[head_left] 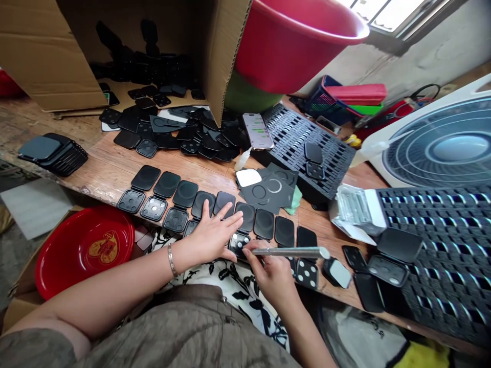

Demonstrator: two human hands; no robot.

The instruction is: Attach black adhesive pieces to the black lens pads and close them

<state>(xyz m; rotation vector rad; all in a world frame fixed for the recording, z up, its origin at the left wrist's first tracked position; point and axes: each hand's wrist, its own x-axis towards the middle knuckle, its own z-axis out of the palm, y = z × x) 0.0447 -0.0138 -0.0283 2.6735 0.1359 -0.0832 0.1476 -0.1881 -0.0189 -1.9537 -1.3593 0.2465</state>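
left hand (213, 232) lies flat pinning the row of black cases (215, 209) while the right hand (270, 271) pinches a metal tool (291, 252) at the open case (238, 244), phone (258, 131) at 12 o'clock, next poke needs steady aim

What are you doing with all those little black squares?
A person sits at a worn wooden table with a row of small black hinged square cases lying open. The left hand rests flat on the row, steadying one open case. The right hand holds a thin silver metal tool with its tip at that case.
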